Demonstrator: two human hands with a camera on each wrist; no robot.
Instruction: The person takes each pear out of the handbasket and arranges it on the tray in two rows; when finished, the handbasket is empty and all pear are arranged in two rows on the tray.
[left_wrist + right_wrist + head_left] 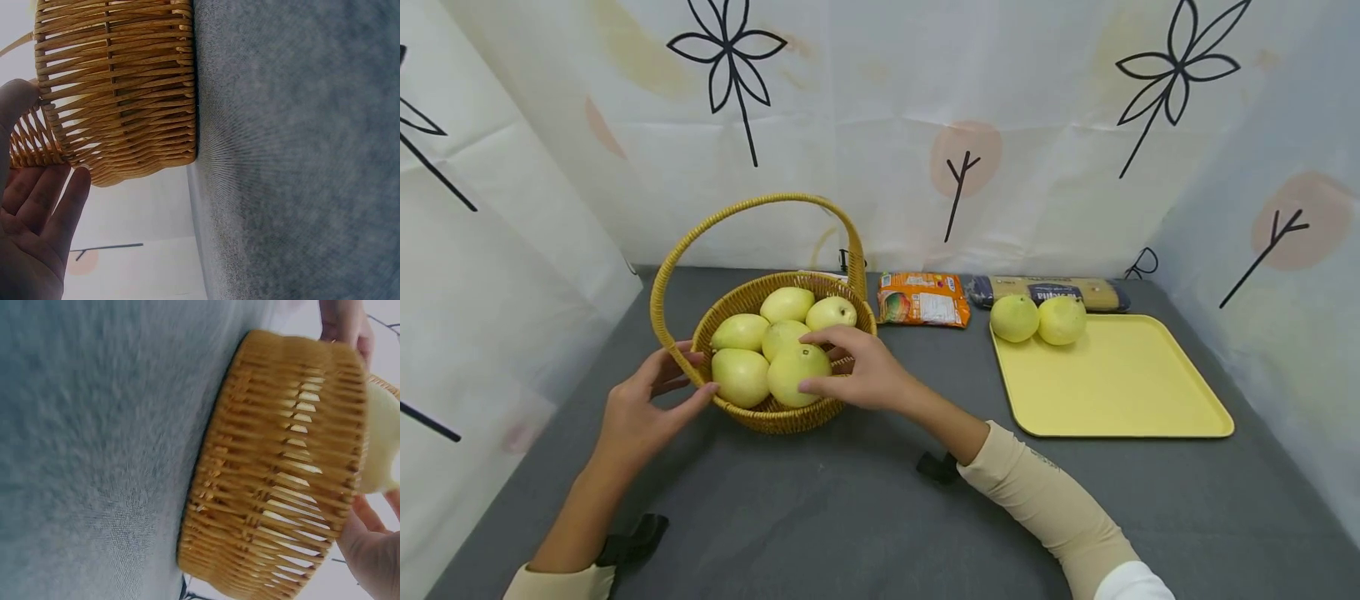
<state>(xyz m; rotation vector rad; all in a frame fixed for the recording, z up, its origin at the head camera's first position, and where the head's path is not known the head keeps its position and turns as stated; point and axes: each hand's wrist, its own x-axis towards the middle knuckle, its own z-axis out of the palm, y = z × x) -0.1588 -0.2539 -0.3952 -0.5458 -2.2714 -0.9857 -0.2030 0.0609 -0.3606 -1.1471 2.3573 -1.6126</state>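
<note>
A yellow wicker basket [782, 421] with a tall arched handle holds several yellow-green pears [741, 377]. At its left edge, my left hand [643, 408] holds the rim near the handle's base, thumb and fingers to either side of that base. My right hand [868, 371] reaches over the right rim and grips the front pear [797, 375] between thumb and fingers. This pear [380, 437] shows above the wicker wall in the right wrist view. In the left wrist view, the left fingers [65, 209] touch the basket near its rim.
A yellow tray [1120, 383] lies at the right, with two pears [1037, 320] at its back left corner. Behind stand an orange packet [922, 298] and a long pasta packet [1093, 293]. Printed white cloth [880, 167] encloses the grey table [850, 517].
</note>
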